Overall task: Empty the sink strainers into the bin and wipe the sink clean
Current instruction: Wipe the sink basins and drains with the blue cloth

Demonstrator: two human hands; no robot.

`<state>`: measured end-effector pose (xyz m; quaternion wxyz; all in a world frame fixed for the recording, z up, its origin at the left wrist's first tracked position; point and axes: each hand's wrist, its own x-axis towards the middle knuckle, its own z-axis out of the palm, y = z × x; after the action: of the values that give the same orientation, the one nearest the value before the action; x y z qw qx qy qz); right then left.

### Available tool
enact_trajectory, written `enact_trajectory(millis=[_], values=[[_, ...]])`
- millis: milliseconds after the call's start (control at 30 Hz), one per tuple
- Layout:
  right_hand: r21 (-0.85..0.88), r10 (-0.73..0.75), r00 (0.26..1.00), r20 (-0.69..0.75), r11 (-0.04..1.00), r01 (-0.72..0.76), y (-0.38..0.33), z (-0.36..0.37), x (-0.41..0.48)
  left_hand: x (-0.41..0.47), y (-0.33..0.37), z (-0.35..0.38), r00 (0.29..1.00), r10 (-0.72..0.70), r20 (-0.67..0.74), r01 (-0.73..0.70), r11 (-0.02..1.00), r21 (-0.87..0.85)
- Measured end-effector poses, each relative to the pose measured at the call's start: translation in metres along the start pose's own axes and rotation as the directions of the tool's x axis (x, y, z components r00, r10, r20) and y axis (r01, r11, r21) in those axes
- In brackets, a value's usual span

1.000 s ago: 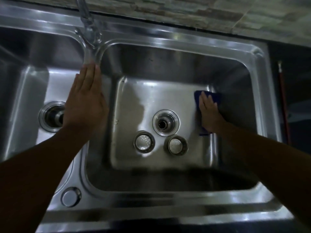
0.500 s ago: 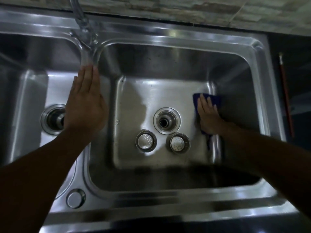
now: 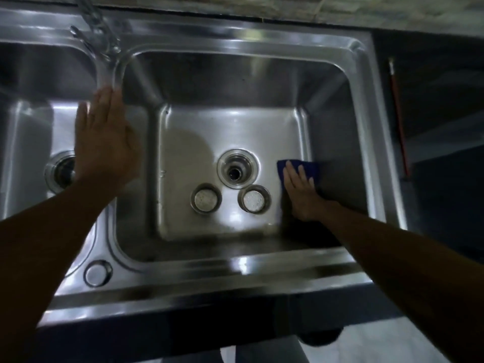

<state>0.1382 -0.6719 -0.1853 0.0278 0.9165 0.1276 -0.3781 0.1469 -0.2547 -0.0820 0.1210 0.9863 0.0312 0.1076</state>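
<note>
Stainless double sink: right hand pressing blue cloth flat-palmed; left hand lying over divider, fingers straight, holding nothing. Sweeping frame-left risks knocking nearby strainers.

Two strainers, two hands, one cloth.

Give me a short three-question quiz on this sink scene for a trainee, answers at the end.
1. True or false: the strainers are seated in drains.
2. What does the right hand press down in the right basin? A) sponge B) blue cloth C) brush
3. Which hand is nearer the faucet?
Key: 1 false, both lie loose on the basin floor beside the open drain; 2 B; 3 the left hand.
</note>
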Motion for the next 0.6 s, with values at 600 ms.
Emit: enact_trajectory(millis=[600], values=[[-0.186,-0.140,0.799,0.585,0.936,0.300,-0.059,-0.062,-0.069,-0.063,0.033,-0.023,0.979,0.095,0.182,-0.104,0.994,0.044]])
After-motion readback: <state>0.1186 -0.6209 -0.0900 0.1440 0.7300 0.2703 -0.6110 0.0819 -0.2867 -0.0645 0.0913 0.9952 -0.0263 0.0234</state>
